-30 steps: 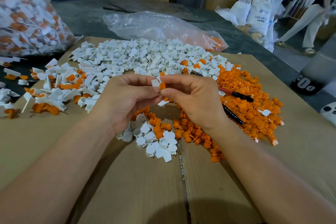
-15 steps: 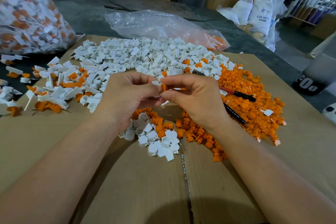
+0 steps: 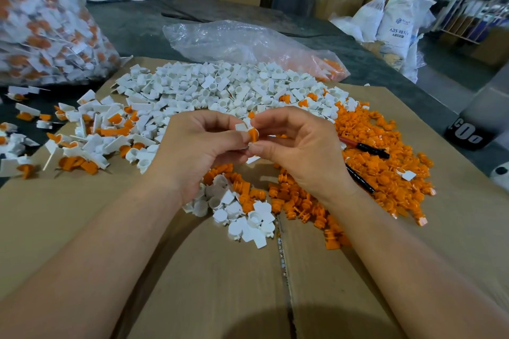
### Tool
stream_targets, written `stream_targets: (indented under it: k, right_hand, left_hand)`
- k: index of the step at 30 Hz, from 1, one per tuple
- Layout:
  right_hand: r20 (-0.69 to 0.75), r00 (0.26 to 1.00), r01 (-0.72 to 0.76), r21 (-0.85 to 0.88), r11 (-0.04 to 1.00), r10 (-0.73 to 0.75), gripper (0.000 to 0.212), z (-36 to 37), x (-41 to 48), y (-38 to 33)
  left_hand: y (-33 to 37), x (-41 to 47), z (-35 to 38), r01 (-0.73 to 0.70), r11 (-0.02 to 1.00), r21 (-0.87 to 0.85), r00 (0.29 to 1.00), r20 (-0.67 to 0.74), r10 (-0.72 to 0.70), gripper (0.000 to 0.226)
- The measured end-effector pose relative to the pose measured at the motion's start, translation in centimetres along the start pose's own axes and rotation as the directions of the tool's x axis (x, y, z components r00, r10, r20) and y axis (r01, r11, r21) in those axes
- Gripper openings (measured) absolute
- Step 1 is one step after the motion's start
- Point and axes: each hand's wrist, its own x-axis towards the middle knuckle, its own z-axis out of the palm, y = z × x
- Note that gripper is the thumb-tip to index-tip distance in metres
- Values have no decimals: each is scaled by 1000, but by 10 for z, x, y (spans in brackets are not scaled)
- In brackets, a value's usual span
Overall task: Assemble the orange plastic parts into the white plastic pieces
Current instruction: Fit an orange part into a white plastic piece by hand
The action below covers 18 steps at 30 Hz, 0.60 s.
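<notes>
mating step: left hand [image 3: 198, 151] pinches a white piece [image 3: 240, 127] between thumb and forefinger; right hand [image 3: 300, 151] pinches an orange part [image 3: 252, 135] and holds it against the white piece. both hands are closed on their parts and raised above the cardboard [image 3: 220, 283].
change since one second ago: more of the orange part shows between the thumbs, now sitting just under the white tab. the hands have hardly shifted.
meaning for task: judged as the push-in stage. seating looks close to done but cannot be confirmed, because fingertips hide the joint.
likely next: a final squeeze, then release onto the finished heap [image 3: 91, 129] at the left.
stock: white pile [image 3: 220, 88] lies beyond the hands; orange pile [image 3: 385, 151] lies to the right; a small mixed heap [image 3: 239, 209] lies directly below the hands.
surroundings: clear bag [image 3: 242, 41] behind the white pile; full bag [image 3: 41, 22] of assembled pieces at far left.
obstructions: nothing stands between the hands. two black-tipped tools [image 3: 366, 147] lie in the orange pile near the right wrist and could snag the next pick.
background: a walking person at top right a second ago is out of view.
</notes>
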Motion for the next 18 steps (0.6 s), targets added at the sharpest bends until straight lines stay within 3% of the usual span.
stream_targets:
  k: [4,13,18]
  right_hand:
    - [45,999,-2,-28,1000,3,37,1,0,0]
    - [29,999,23,-119,993,-20,34,-1,1,4]
    - [41,998,45,-125,991,-40,36,-2,1,4]
  left_hand:
    - [1,0,-1,35,999,36,999,-20,-34,11]
    - [2,-1,-1,52,997,48,999,-10,-51,20]
    - [2,-1,-1,61,996,64,998,-15,-61,12]
